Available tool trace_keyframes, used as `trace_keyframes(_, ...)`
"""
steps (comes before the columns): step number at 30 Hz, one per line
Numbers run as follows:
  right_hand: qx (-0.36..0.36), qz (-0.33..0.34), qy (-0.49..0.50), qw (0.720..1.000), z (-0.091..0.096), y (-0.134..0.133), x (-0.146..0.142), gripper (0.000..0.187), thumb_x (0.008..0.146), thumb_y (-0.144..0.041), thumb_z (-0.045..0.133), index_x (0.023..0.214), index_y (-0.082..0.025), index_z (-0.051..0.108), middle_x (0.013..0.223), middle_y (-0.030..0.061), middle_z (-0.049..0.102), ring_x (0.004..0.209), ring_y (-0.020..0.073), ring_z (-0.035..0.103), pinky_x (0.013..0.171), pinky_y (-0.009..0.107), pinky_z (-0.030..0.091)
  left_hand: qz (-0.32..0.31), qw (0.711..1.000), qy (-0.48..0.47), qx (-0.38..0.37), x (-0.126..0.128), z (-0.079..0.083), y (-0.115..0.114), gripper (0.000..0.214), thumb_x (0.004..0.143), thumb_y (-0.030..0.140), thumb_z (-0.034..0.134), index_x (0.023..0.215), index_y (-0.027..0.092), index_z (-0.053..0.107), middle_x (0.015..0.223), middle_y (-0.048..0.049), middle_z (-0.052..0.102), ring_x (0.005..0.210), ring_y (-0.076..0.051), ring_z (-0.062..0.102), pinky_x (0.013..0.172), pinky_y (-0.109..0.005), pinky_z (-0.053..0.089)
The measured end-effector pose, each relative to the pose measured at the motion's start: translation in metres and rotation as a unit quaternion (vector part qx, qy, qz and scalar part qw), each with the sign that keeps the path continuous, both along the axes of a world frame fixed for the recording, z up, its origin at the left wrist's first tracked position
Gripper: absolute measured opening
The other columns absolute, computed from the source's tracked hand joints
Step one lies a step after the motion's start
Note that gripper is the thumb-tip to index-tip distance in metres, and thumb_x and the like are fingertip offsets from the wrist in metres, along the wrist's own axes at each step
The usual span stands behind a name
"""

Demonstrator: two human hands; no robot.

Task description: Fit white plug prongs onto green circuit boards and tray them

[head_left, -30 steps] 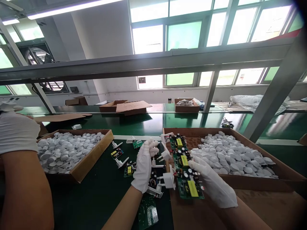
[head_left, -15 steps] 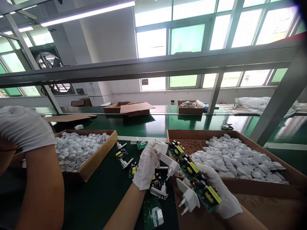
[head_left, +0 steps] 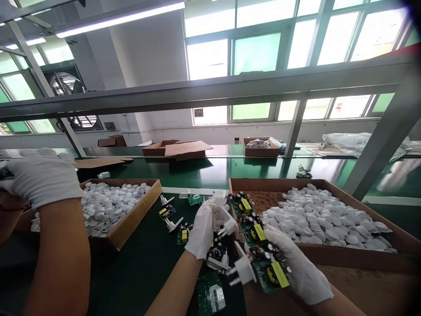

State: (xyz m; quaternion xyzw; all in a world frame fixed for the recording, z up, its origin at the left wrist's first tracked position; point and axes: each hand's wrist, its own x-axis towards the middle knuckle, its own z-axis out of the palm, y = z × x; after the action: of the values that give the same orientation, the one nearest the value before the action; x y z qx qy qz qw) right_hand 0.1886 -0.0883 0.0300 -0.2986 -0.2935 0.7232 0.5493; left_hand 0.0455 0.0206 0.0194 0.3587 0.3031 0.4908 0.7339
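Observation:
In the head view, my gloved right hand [head_left: 297, 267] grips a strip of circuit boards [head_left: 258, 237] with yellow transformers, held tilted above the bench. My gloved left hand [head_left: 202, 228] is closed on a white plug housing [head_left: 221, 202] at the far end of the strip; its fingertips are partly hidden. More white two-pin plug housings hang along the strip's left side, one [head_left: 242, 270] nearest me. Under my hands lie a loose plug housing [head_left: 219, 264] and a green board [head_left: 211, 293]. Further plugs and small boards [head_left: 167, 211] are scattered left of my left hand.
A cardboard tray [head_left: 355, 254] of white plastic covers stands right, another tray [head_left: 130, 219] left. A co-worker's gloved hand [head_left: 46, 177] reaches over the left tray. Behind runs a green conveyor belt [head_left: 210, 171] carrying a board with plug [head_left: 304, 172]; a metal frame [head_left: 204, 94] crosses above.
My right hand has turned the board strip, and its near end and hanging plugs have shifted left. The board on the belt moved left. The co-worker's gloved hand moved slightly right.

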Motion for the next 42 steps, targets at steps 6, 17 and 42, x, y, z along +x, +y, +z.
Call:
trace_keyframes(6,0.06,-0.152,0.055,0.985,0.007,0.011,-0.005,0.041,0.06,-0.016,0.067,0.099,-0.021,0.054,0.088,0.0026,0.063,0.083,0.0182,0.058,0.071,0.03,0.048,-0.162,0.986,-0.033,-0.005,-0.003,0.017,-0.009,0.026,0.072,0.023,0.056,0.093,0.008,0.053,0.082,-0.012,0.059,0.07,-0.019,0.058,0.056,-0.026,0.047)
trace_keyframes(17,0.102,-0.256,-0.177,0.945,0.063,0.036,-0.016,0.038,0.054,-0.021,0.07,0.088,-0.019,0.056,0.083,0.0011,0.063,0.081,0.0173,0.057,0.074,0.029,0.048,-0.015,0.989,-0.144,0.011,0.008,0.016,-0.027,0.021,0.072,0.017,0.061,0.092,0.016,0.055,0.091,-0.0064,0.059,0.081,-0.019,0.058,0.06,-0.023,0.05)
trace_keyframes(42,0.098,-0.322,-0.336,0.88,0.045,0.044,-0.001,0.025,0.058,-0.027,0.064,0.081,-0.02,0.058,0.069,0.0014,0.061,0.066,0.017,0.056,0.061,0.029,0.047,0.04,0.99,-0.114,-0.074,0.007,0.014,-0.023,0.01,0.071,0.002,0.054,0.074,0.012,0.054,0.079,-0.0069,0.061,0.073,-0.018,0.059,0.052,-0.022,0.052)
